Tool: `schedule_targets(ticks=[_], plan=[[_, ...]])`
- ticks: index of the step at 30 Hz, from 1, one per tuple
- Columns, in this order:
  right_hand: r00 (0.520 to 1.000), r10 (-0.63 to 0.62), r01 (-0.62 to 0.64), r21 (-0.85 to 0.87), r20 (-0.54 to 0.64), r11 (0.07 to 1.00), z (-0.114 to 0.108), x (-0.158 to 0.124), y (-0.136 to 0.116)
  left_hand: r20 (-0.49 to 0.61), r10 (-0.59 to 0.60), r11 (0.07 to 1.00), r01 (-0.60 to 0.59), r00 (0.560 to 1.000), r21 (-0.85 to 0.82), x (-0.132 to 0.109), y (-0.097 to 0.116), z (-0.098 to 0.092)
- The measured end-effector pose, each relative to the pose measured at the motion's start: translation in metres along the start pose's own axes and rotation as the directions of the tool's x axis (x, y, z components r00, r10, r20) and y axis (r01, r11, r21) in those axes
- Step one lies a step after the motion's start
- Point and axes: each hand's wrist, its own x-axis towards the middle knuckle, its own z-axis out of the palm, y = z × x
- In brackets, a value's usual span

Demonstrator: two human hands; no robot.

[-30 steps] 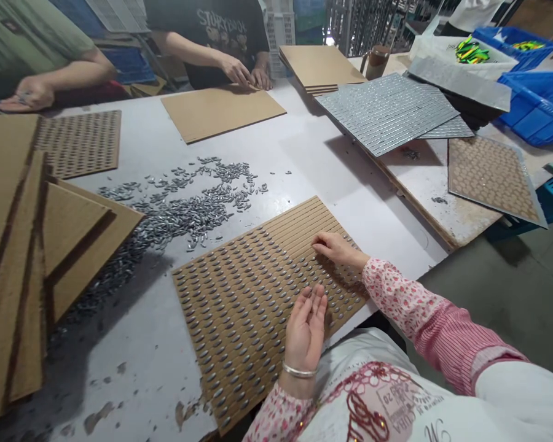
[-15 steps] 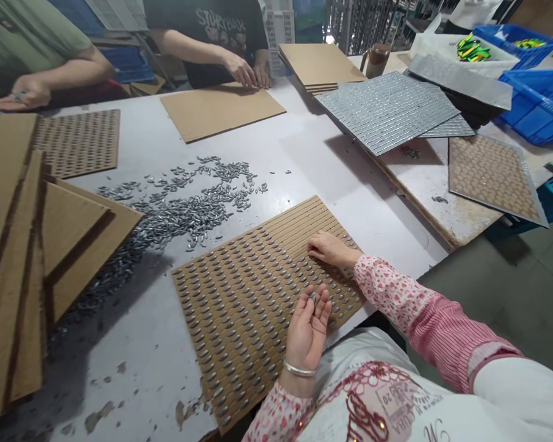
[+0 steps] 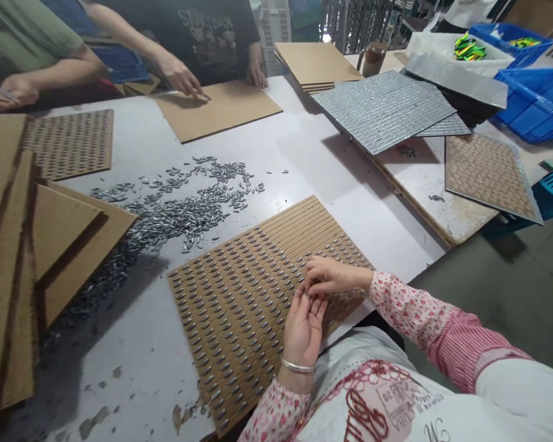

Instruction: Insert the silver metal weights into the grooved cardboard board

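Note:
My left hand (image 3: 304, 328) is palm up and cupped over the near part of a grooved cardboard sheet (image 3: 299, 230), holding a small grey spindle-shaped metal piece (image 3: 307, 295) at its fingertips. My right hand (image 3: 327, 275) comes in from the right, its thumb and forefinger pinched at that same piece and touching the left fingers. Rows of similar metal pieces lie along the grooves of the sheet. Its far corner shows bare grooves. Under my hands, part of the rows is hidden.
A loose pile of metal pieces (image 3: 179, 215) spreads beyond the sheet. Stacked cardboard (image 3: 69, 227) stands at left. Across the table, a co-worker's hand (image 3: 182, 75) touches a plain board (image 3: 225, 113). Silvery ridged sheets (image 3: 391, 110) overhang the table edge at right, near blue crates (image 3: 534, 104).
My right hand has moved from the sheet's rows toward me, meeting my left fingertips. My left hand stays nearly in place. The co-worker's arm has swung left across the plain board.

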Motion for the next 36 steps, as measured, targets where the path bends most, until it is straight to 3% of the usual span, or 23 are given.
schedule_targets(ticks=[2, 4, 7, 9, 14, 21, 24, 26, 27, 28, 29, 30, 32, 34, 36], plan=[[0.998, 0.043, -0.043, -0.005, -0.047, 0.999, -0.002, 0.0, 0.003, 0.002, -0.015, 1.0, 0.015, 1.0, 0.0, -0.001, 0.001, 0.002], [0.972, 0.154, -0.161, -0.026, -0.176, 0.987, -0.007, 0.0, 0.014, 0.001, -0.042, 0.999, 0.042, 0.999, 0.01, -0.002, 0.002, 0.003], [0.859, 0.342, -0.416, -0.129, -0.382, 0.9, -0.016, 0.001, 0.037, -0.008, -0.066, 0.997, 0.066, 0.998, 0.029, -0.005, 0.004, 0.003], [0.82, 0.391, -0.512, -0.233, -0.417, 0.826, -0.018, 0.002, 0.049, -0.029, -0.077, 0.997, 0.077, 0.997, 0.029, -0.005, 0.004, 0.001], [0.829, 0.385, -0.542, -0.412, -0.406, 0.732, -0.015, 0.004, 0.061, -0.061, -0.107, 0.994, 0.107, 0.992, 0.005, -0.003, 0.002, -0.002], [0.823, 0.38, -0.543, -0.387, -0.423, 0.745, -0.013, 0.004, 0.064, -0.042, -0.074, 0.997, 0.075, 0.996, 0.022, 0.001, 0.007, -0.004], [0.813, 0.409, -0.562, -0.377, -0.414, 0.736, -0.015, 0.006, 0.068, 0.012, 0.001, 0.995, -0.002, 1.0, 0.098, 0.005, 0.02, -0.002], [0.818, 0.422, -0.557, -0.358, -0.391, 0.749, -0.017, 0.007, 0.07, 0.051, 0.123, 0.966, -0.131, 0.991, 0.222, 0.011, 0.032, -0.001], [0.822, 0.422, -0.551, -0.347, -0.382, 0.759, -0.018, 0.007, 0.071, 0.083, 0.218, 0.907, -0.233, 0.972, 0.349, 0.016, 0.038, -0.001], [0.827, 0.418, -0.543, -0.336, -0.376, 0.77, -0.018, 0.008, 0.072, 0.136, 0.319, 0.792, -0.343, 0.938, 0.506, 0.022, 0.045, -0.001], [0.83, 0.412, -0.534, -0.325, -0.375, 0.781, -0.019, 0.007, 0.073, 0.219, 0.4, 0.611, -0.437, 0.89, 0.66, 0.029, 0.051, -0.001], [0.835, 0.402, -0.523, -0.316, -0.376, 0.791, -0.019, 0.007, 0.073, 0.324, 0.446, 0.37, -0.502, 0.834, 0.782, 0.038, 0.056, 0.0], [0.846, 0.368, -0.491, -0.296, -0.385, 0.82, -0.02, 0.006, 0.074, 0.44, 0.43, 0.095, -0.524, 0.788, 0.846, 0.055, 0.064, 0.002], [0.84, 0.337, -0.464, -0.242, -0.426, 0.852, -0.022, 0.003, 0.075, 0.497, 0.393, -0.068, -0.514, 0.774, 0.855, 0.072, 0.069, 0.006], [0.789, 0.336, -0.475, -0.163, -0.514, 0.865, -0.026, -0.003, 0.078, 0.539, 0.361, -0.219, -0.493, 0.761, 0.842, 0.085, 0.071, 0.01]])
